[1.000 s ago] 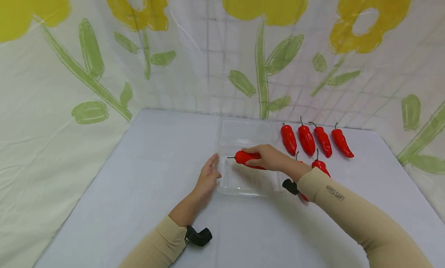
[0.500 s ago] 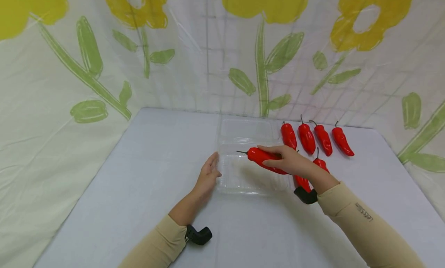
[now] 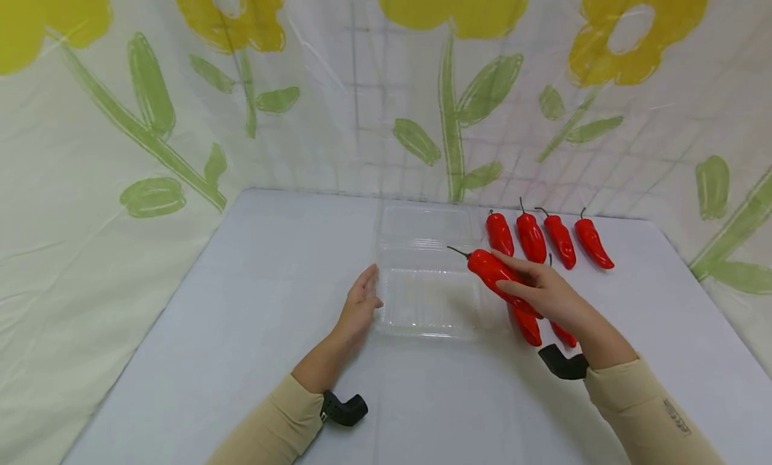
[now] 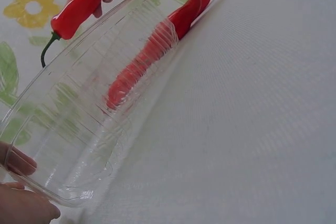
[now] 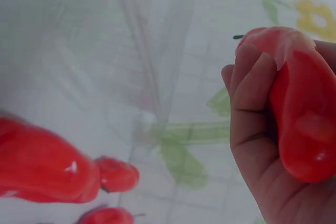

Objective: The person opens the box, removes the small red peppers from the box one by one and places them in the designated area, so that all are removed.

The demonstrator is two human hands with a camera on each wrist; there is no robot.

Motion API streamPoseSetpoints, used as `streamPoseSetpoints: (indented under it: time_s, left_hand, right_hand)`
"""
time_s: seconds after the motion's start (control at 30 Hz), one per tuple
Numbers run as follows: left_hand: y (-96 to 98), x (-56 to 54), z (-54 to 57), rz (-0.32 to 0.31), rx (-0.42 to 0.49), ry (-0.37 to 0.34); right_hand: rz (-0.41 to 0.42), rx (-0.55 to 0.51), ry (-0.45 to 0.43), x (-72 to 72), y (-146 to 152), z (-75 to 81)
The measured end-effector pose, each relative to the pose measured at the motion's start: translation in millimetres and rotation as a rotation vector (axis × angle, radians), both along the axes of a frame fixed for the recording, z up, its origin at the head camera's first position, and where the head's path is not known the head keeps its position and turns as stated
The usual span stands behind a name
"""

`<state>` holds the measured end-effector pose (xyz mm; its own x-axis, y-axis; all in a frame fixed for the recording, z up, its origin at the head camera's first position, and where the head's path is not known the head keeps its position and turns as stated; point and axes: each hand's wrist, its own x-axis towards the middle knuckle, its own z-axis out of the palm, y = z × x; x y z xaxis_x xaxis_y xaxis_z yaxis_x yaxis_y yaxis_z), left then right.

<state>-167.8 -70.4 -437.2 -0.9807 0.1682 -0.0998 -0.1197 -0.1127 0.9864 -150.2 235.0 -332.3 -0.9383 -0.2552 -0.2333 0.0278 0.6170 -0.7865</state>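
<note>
A long red pepper (image 3: 487, 269) with a dark green stem is gripped in my right hand (image 3: 553, 297), held up over the right edge of a clear plastic box (image 3: 429, 301). In the right wrist view my fingers (image 5: 252, 85) curl round the pepper (image 5: 307, 108). My left hand (image 3: 360, 305) rests against the box's left side, fingers fairly straight; in the left wrist view its thumb (image 4: 29, 206) lies by the rim. Just right of the box lie two more red peppers, one (image 3: 527, 325) partly under the held pepper, the other (image 3: 563, 334) mostly behind my right hand.
The box's clear lid (image 3: 428, 225) lies folded back behind it. Several red peppers (image 3: 531, 237) stand in a row at the back right of the white table (image 3: 283, 271). A flower-patterned curtain (image 3: 338, 116) hangs behind the table's far edge.
My right hand has moved right with the pepper, from above the middle of the box to its right edge. The left hand has stayed at the box's left side.
</note>
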Motion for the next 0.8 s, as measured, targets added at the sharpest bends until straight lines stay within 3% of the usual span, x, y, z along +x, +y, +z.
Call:
streamPoseSetpoints:
  time_s: [0.37,0.8]
  left_hand:
    - [0.2,-0.5,-0.5,0.006,0.008,0.012]
    - [-0.7,1.2,-1.3,0.008,-0.004,0.011]
  right_hand:
    - [-0.171,-0.102,0.01,18.4,36.7,-15.3]
    - [-0.267,-0.056,0.066,19.9,69.8,-22.7]
